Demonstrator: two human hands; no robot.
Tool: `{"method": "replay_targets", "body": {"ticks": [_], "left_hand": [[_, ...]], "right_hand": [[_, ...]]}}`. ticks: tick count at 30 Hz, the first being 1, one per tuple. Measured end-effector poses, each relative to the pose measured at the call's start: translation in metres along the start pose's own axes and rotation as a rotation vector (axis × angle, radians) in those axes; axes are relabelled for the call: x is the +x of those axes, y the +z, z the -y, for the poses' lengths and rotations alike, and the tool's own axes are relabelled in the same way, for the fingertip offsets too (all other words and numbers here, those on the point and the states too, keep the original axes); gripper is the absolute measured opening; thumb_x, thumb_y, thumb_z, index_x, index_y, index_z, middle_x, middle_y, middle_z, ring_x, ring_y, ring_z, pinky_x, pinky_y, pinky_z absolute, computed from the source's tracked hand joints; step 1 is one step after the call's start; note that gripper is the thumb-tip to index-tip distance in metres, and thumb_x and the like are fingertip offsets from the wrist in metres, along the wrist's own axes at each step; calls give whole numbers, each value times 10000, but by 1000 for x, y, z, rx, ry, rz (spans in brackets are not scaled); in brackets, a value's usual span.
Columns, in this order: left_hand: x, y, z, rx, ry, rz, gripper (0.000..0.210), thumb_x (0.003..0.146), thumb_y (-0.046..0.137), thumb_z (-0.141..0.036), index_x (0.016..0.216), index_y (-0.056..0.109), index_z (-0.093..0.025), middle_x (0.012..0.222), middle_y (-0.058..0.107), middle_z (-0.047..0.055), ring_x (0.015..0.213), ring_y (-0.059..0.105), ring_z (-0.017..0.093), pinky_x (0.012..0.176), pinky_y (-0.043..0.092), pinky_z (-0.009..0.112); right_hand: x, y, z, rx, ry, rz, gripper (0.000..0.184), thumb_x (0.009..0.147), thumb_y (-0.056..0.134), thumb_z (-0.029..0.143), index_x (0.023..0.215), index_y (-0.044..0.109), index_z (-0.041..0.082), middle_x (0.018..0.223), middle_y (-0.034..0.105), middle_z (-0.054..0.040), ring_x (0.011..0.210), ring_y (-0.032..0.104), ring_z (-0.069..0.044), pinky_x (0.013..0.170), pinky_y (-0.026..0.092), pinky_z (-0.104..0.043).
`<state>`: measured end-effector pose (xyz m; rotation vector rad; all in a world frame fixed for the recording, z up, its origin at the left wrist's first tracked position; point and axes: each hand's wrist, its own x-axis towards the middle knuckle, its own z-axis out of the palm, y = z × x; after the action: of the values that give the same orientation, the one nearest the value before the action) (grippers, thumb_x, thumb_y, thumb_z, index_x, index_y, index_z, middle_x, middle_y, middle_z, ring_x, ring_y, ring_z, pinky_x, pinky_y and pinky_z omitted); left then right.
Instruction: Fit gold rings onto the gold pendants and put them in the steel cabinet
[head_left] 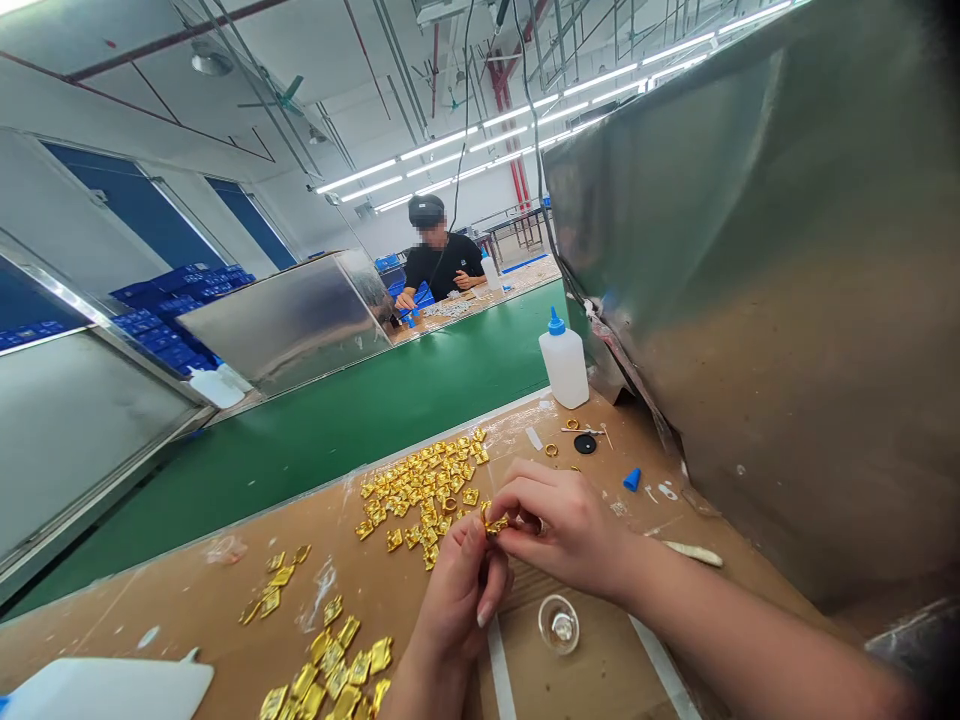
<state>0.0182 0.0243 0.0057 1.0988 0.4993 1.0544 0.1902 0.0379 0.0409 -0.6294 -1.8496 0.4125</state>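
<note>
My left hand (466, 578) and my right hand (553, 515) meet over the worktable, both pinching a small shiny gold piece (493, 524). Fingertips cover much of it, so its exact shape is hard to make out. Just beyond my hands lies a spread of many small square gold pieces (420, 482), with a gold ring (449, 505) among them. Larger gold pieces (337, 664) are heaped to the left of my left forearm. Under my right wrist stands a small clear cup (559, 625) with something whitish inside.
A white bottle with a blue cap (564, 365) stands at the back right by a metal panel (750, 300). Nearby lie a black disc (585, 444) and a blue cap (632, 480). A white bottle (120, 688) lies front left. Across the green belt (300, 440) a person (442, 262) sits.
</note>
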Motion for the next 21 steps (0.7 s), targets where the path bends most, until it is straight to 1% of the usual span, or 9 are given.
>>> {"method": "replay_targets", "body": {"ticks": [5, 9, 14, 17, 19, 21], "left_hand": [[-1, 0, 0, -7, 0, 14, 431, 1032, 500, -524, 897, 654, -146, 353, 352, -106, 275, 131, 19, 352, 117, 149], [-2, 0, -1, 8, 14, 23, 432, 1034, 492, -528, 903, 650, -148, 355, 359, -106, 269, 139, 17, 352, 118, 150], [-3, 1, 0, -19, -1, 35, 424, 1008, 542, -544, 920, 659, -146, 358, 349, -110, 277, 134, 17, 349, 124, 141], [-2, 2, 1, -73, -10, -6, 393, 993, 583, -528, 909, 658, -152, 362, 305, -124, 297, 109, 17, 370, 165, 136], [0, 4, 0, -90, -24, -62, 419, 986, 592, -537, 862, 658, -143, 362, 298, -117, 320, 113, 23, 381, 185, 139], [1, 5, -3, -105, -45, -116, 457, 974, 596, -563, 824, 660, -135, 361, 316, -106, 335, 129, 28, 386, 195, 142]], "right_hand": [[0, 0, 1, 45, 5, -17, 169, 824, 687, 69, 947, 670, 184, 872, 628, 9, 673, 543, -85, 614, 422, -215], [1, -2, 1, 56, -43, -24, 139, 839, 685, 66, 931, 676, 171, 857, 629, 0, 676, 544, -91, 605, 421, -218], [1, -2, -1, 21, -110, -15, 95, 882, 672, 94, 937, 682, 171, 849, 633, -12, 691, 547, -109, 604, 414, -236], [1, -2, 0, -16, -80, 2, 82, 902, 651, 113, 942, 679, 179, 851, 631, -13, 691, 547, -114, 605, 412, -243], [2, -4, 3, -28, -43, 44, 89, 910, 647, 134, 979, 679, 181, 869, 634, -18, 706, 559, -119, 619, 425, -249], [4, -6, 7, 6, -10, 84, 103, 910, 651, 163, 1007, 679, 181, 882, 637, -22, 729, 574, -126, 646, 446, -259]]}}
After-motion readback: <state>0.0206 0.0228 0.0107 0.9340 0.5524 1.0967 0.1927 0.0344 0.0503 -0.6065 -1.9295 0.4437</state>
